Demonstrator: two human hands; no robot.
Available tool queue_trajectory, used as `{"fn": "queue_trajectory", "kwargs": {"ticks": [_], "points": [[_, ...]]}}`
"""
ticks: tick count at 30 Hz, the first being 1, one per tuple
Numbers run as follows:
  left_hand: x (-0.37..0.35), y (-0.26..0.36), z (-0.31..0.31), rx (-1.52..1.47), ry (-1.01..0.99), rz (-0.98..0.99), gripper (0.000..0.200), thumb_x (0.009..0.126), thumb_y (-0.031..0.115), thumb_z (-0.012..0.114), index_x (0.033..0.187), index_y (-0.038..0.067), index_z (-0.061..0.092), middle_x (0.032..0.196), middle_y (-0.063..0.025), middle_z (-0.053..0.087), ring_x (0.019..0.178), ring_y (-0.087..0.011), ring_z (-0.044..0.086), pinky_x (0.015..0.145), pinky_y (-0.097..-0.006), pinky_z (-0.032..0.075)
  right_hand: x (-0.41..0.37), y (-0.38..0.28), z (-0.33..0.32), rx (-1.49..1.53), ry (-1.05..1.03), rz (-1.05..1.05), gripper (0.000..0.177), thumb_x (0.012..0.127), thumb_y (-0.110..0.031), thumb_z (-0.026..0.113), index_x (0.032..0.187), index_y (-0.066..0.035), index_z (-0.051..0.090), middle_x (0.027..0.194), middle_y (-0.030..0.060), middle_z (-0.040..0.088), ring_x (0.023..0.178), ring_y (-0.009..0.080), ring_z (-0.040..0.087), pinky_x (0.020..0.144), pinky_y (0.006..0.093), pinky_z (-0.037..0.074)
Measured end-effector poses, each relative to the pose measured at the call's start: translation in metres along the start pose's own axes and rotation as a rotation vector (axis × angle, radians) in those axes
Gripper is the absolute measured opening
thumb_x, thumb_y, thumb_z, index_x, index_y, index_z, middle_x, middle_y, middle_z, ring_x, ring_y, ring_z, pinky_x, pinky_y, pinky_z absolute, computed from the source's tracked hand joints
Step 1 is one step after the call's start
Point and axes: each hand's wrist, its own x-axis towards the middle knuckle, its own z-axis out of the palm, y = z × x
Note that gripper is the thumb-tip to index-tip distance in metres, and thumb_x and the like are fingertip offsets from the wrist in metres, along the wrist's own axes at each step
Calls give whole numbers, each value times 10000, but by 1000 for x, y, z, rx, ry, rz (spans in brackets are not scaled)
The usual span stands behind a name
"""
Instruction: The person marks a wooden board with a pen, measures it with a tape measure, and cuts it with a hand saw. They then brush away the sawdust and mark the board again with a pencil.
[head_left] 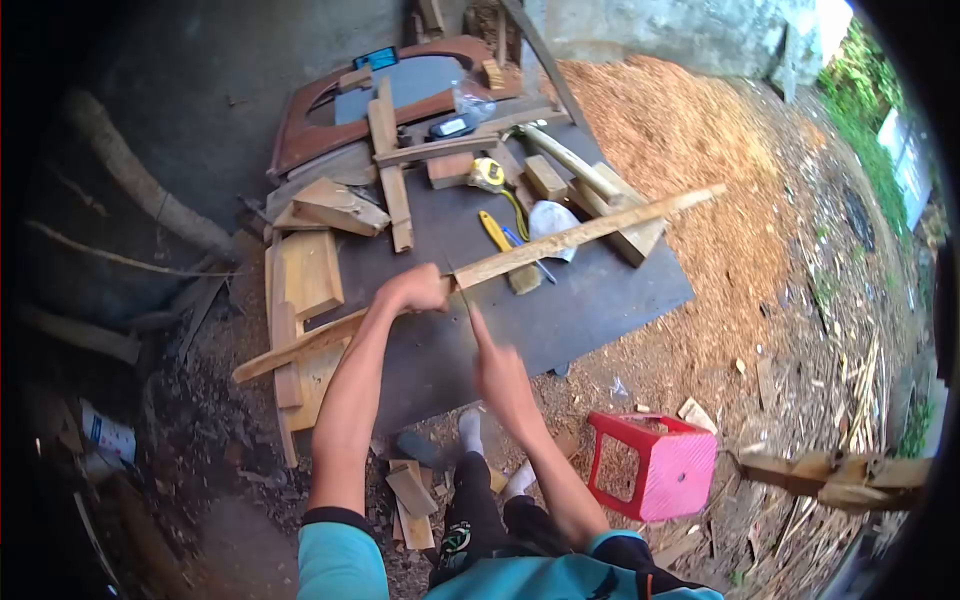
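A long wooden strip point(590, 235) lies slantwise across the dark work table, its far end reaching past the table's right side. My left hand point(415, 288) is closed around the strip near its middle. Just right of it, my right hand point(500, 375) grips a handsaw point(463, 296), whose thin blade shows nearly edge-on across the strip. The handle is hidden in my fingers, and the index finger points along the blade. A yellow-handled brush point(495, 232) and a blue pen point(528, 256) lie behind the strip.
On the dark table point(430, 360) are a tape measure point(488, 174), a hammer point(570, 160), a white cloth-like piece point(553, 228) and several wood blocks. A red plastic stool point(680, 475) stands on the ground at right. Sawdust point(690, 140) is heaped behind the table.
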Motion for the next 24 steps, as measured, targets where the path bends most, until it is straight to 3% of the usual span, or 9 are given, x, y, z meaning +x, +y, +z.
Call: {"fn": "queue_trajectory", "kwargs": {"ticks": [2,5,7,11,13,18,24], "points": [[-11,3,4,-1,3,9,306,612,180,703,682,-93,584,582,-161,593,520,-222,596,491,-343,466,-90,-16,-44,31,-184,194,648,760,16,474,1377,-105,316,610,246,539,561,414,537,564,490,419],[-11,7,2,19,-10,-14,317,610,182,708,689,-96,578,591,-157,596,518,-214,593,489,-337,466,-55,-3,-37,-6,-46,75,655,764,17,477,1383,-116,308,600,247,539,555,414,543,571,495,417],[-6,5,-5,56,-42,-50,360,598,189,710,786,-97,598,689,-196,627,616,-254,627,564,-354,485,-30,5,-15,-37,-45,66,685,770,8,482,1403,-137,266,599,239,543,559,412,546,572,496,417],[-2,-2,13,127,82,54,364,596,168,671,830,-106,622,821,-261,641,779,-317,660,690,-365,515,-68,-19,-20,-66,-129,115,721,765,-7,485,1420,-141,217,591,234,547,551,400,556,570,498,428],[-8,8,3,128,33,-50,413,606,171,636,916,-102,617,972,-277,614,942,-349,619,798,-378,498,-93,-25,-43,-76,-221,190,727,761,-8,482,1422,-141,209,593,236,548,558,401,562,572,503,428],[-24,21,4,105,99,-92,400,629,151,611,965,-68,623,1059,-261,594,1002,-368,586,869,-403,472,-76,-23,-38,-67,-266,147,743,766,-9,457,1434,-140,159,628,250,561,585,427,563,576,506,424],[-27,28,-4,141,106,-125,349,648,117,593,952,-50,639,1043,-259,600,1001,-369,586,865,-406,475,-41,-17,-6,-112,-289,140,746,795,-20,446,1442,-160,101,666,266,571,635,430,574,602,508,435]]}}
